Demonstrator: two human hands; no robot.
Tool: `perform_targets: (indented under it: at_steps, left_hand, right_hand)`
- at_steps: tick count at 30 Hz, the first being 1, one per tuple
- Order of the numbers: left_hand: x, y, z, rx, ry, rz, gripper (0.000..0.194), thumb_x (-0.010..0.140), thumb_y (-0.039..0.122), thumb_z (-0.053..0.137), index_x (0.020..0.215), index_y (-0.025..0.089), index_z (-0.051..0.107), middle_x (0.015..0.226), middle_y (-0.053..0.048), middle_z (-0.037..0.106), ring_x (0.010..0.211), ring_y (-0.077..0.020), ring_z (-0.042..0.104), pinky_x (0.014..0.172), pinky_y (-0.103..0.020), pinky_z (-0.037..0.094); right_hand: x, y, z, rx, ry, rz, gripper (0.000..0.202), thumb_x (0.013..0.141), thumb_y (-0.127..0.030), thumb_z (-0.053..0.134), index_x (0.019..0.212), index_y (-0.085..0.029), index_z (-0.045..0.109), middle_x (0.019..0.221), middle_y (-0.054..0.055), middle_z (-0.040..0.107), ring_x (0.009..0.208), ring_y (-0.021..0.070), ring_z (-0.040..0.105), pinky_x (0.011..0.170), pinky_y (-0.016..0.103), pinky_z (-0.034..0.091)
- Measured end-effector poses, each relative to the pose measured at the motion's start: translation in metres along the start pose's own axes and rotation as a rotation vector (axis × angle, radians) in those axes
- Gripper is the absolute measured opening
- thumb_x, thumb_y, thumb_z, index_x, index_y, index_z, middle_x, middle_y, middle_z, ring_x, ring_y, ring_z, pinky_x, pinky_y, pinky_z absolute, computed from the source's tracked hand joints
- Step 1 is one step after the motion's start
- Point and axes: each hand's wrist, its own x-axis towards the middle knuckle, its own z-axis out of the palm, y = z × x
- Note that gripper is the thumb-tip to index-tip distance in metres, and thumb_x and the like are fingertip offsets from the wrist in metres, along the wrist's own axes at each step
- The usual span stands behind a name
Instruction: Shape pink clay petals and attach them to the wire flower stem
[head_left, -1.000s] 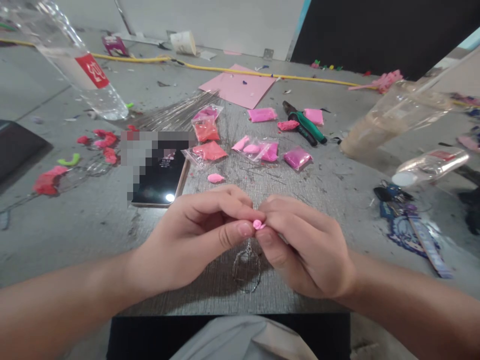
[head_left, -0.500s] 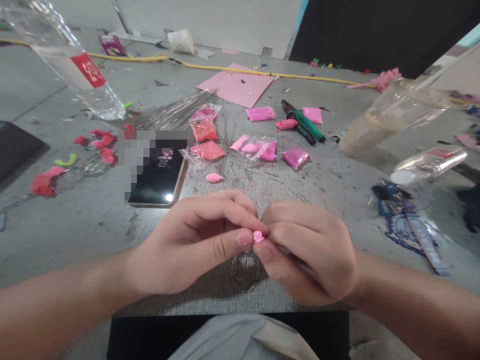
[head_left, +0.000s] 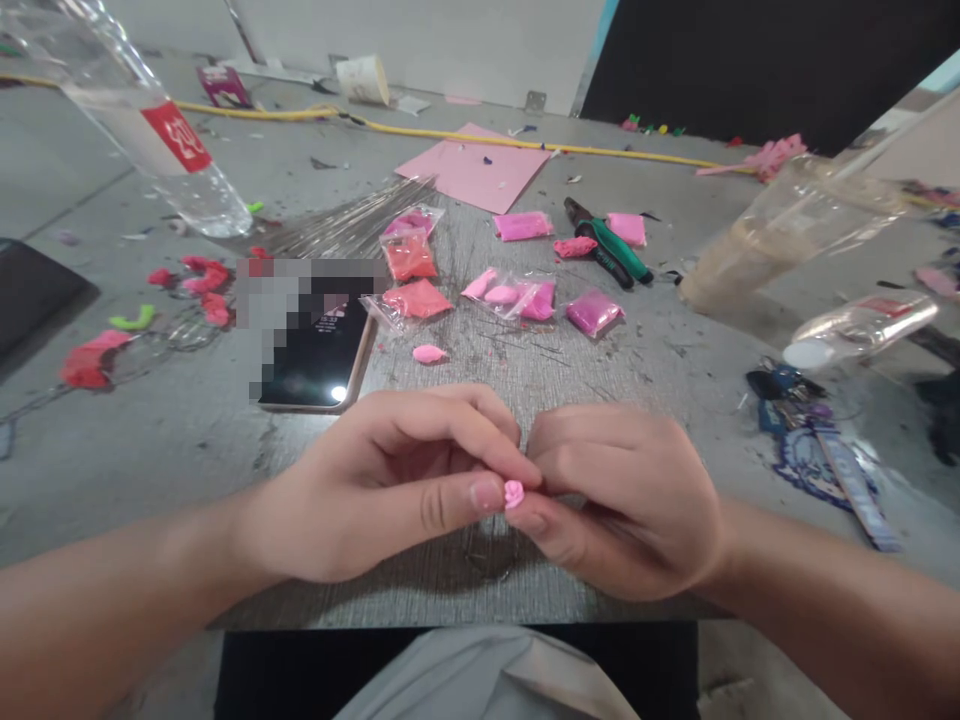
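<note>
A tiny pink clay rose (head_left: 514, 494) is pinched between the fingertips of both hands, just above the near part of the table. My left hand (head_left: 397, 485) comes from the left, thumb and index finger pressed against the flower's side. From the right, my right hand (head_left: 622, 500) is closed, its thumb tip under the flower and its other fingers curled behind. Beyond the hands lies a loose lump of pink clay (head_left: 429, 354). Bags of orange clay (head_left: 416, 299) and pink clay (head_left: 517, 295) rest farther back. A thin wire loop (head_left: 491, 560) shows faintly below the hands.
A phone (head_left: 315, 350) lies left of centre, near a bundle of thin wires (head_left: 337, 225). A water bottle (head_left: 161, 140) stands at left. Green-handled pliers (head_left: 611, 245) lie at the back. On the right are a plastic cup (head_left: 780, 240), a small bottle (head_left: 862, 325) and keys (head_left: 787, 385).
Both hands have shifted slightly, and the clay rose sits a little lower and is turned to show more of its top. The things on the table stay where they were.
</note>
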Motion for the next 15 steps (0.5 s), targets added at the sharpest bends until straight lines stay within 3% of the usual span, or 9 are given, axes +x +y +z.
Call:
perform_targets:
  at_steps: [5,9,15]
  left_hand:
    - [-0.0012,0.0015,0.0002,-0.050,0.008,-0.012,0.013,0.093,0.012,0.072,0.099,0.019,0.081,0.088,-0.004,0.065,0.076,-0.0113,0.063,0.068,-0.021,0.056]
    - [-0.0022,0.0030,-0.0013,-0.026,0.018,0.023,0.016,0.091,0.011,0.074,0.100,0.021,0.082,0.086,-0.003,0.064,0.075,-0.0112,0.063,0.066,-0.021,0.055]
    - [-0.0011,0.0052,-0.0022,0.030,0.069,0.040,0.013,0.088,0.014,0.077,0.096,0.022,0.083,0.083,-0.005,0.065,0.072,-0.0132,0.062,0.062,-0.024,0.055]
  right_hand:
    - [0.0014,0.0014,-0.0020,0.036,0.011,0.026,0.037,0.106,-0.036,0.058,0.074,-0.017,0.061,0.063,0.000,0.063,0.060,0.0093,0.055,0.058,0.022,0.045]
    - [0.0041,0.0027,-0.0046,0.023,0.038,0.081,0.042,0.104,-0.045,0.059,0.073,-0.017,0.062,0.062,-0.003,0.063,0.057,0.0059,0.054,0.055,0.018,0.042]
    - [0.0051,0.0022,-0.0074,0.009,0.081,0.146,0.036,0.097,-0.041,0.071,0.071,-0.017,0.065,0.060,-0.005,0.062,0.053,0.0044,0.053,0.053,0.017,0.040]
